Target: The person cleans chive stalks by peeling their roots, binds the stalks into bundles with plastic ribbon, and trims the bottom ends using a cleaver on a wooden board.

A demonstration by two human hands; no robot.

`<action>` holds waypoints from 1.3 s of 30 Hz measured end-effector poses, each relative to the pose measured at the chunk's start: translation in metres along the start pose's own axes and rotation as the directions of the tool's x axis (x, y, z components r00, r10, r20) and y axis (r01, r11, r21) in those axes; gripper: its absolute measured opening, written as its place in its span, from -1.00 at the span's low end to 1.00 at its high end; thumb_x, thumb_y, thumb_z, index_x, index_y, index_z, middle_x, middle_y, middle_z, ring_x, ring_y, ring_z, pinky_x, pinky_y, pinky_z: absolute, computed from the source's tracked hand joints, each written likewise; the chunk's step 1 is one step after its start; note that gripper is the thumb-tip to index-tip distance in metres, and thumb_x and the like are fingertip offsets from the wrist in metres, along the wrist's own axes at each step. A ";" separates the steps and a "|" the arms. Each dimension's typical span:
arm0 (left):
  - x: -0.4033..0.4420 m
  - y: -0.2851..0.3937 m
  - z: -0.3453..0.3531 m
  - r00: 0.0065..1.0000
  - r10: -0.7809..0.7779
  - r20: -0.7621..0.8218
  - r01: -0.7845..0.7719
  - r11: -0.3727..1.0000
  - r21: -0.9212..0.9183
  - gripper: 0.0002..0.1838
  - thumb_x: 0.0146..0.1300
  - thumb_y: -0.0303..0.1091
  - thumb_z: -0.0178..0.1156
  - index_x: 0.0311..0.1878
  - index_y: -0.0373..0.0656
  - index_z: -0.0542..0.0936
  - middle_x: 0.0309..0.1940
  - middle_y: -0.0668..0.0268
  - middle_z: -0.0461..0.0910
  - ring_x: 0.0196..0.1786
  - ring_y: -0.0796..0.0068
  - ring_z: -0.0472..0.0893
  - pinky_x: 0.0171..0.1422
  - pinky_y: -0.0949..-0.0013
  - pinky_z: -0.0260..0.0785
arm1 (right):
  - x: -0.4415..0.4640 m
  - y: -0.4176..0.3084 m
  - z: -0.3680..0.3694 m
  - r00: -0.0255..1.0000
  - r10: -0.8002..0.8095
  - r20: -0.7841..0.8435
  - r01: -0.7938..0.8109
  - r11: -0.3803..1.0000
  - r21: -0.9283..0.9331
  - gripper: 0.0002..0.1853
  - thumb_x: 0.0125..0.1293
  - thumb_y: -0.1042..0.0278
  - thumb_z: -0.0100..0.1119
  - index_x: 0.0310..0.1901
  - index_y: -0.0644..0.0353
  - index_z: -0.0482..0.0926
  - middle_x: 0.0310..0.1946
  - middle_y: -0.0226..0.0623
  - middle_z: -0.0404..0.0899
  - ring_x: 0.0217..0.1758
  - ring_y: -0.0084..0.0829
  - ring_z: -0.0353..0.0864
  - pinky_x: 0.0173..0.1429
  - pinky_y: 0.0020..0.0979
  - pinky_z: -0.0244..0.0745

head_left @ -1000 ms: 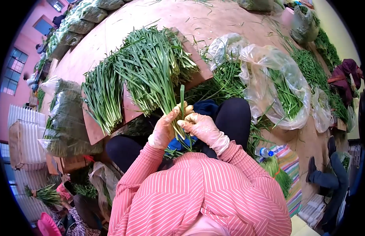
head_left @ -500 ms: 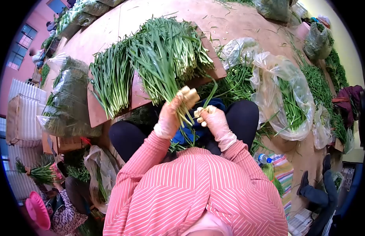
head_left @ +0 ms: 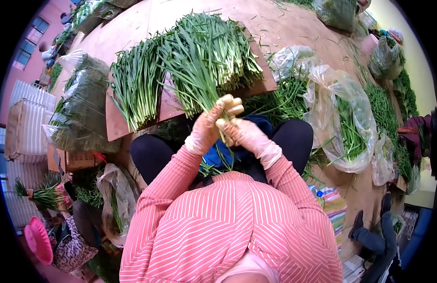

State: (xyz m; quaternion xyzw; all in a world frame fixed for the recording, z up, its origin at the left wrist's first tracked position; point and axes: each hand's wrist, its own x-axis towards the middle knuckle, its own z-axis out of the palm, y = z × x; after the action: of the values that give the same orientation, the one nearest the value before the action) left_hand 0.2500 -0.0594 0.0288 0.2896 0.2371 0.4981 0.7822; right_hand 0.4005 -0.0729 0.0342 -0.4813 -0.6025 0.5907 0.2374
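My left hand (head_left: 210, 123), in a pale, stained glove, is closed around a bunch of garlic chives (head_left: 203, 88). Its green leaves point away from me, over the board, and the stem ends hang below the hand. My right hand (head_left: 246, 135), gloved too, meets the left at the stems with its fingers bent together; what lies in them is mostly hidden. Just beyond, neat piles of garlic chives (head_left: 137, 82) lie on a reddish-brown board (head_left: 115, 134).
Open plastic bags (head_left: 322, 108) of greens lie at the right, near loose greens (head_left: 284, 101). A stuffed clear bag (head_left: 81, 113) stands left of the board. At lower left, a person in a pink hat (head_left: 38, 239) holds a bundle (head_left: 46, 195). Another person's legs (head_left: 371, 239) show at lower right.
My right hand has moved left to the stems in my left hand. The single stalk it pinched before no longer stands out separately. The view has shifted slightly.
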 end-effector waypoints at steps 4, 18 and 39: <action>-0.014 0.007 -0.001 0.995 -0.093 0.042 0.087 0.988 0.131 -0.43 0.36 0.03 0.06 0.25 -0.20 0.35 0.25 0.06 0.40 0.24 0.16 0.44 0.23 0.14 0.38 | 0.009 -0.003 0.004 0.965 -0.058 0.254 0.029 0.993 0.117 -0.46 0.30 -0.24 0.06 -0.45 0.18 0.54 -0.65 -0.45 0.51 -0.69 -0.61 0.43 -0.64 -0.59 0.24; -0.041 0.077 0.004 0.956 0.290 -0.048 -0.282 0.950 0.130 -0.60 0.32 -0.15 0.15 0.06 -0.26 0.48 -0.64 0.55 0.26 -0.62 0.61 0.26 -0.45 0.45 0.15 | 0.004 -0.012 0.037 0.905 0.093 0.415 -0.256 0.899 0.356 -0.70 0.35 0.02 0.13 -0.24 0.12 0.51 -0.46 -0.55 0.51 -0.60 -0.77 0.35 -0.58 -0.70 0.25; -0.025 0.133 -0.088 0.915 0.245 -0.320 -0.231 0.969 0.081 -0.57 0.30 -0.20 0.19 0.11 -0.30 0.48 -0.52 0.52 0.32 -0.44 0.64 0.35 -0.20 0.42 0.33 | 0.064 -0.052 0.059 0.861 -0.502 -0.080 0.455 0.832 -0.317 -0.52 0.22 0.06 0.28 0.05 0.22 0.52 -0.28 -0.22 0.62 -0.23 -0.30 0.62 -0.09 -0.34 0.49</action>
State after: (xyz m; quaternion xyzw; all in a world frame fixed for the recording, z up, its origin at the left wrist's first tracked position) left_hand 0.0968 -0.0187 0.0591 0.2455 0.3371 0.6258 0.6591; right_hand 0.3076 -0.0378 0.0543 -0.3898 -0.7622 0.3777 0.3528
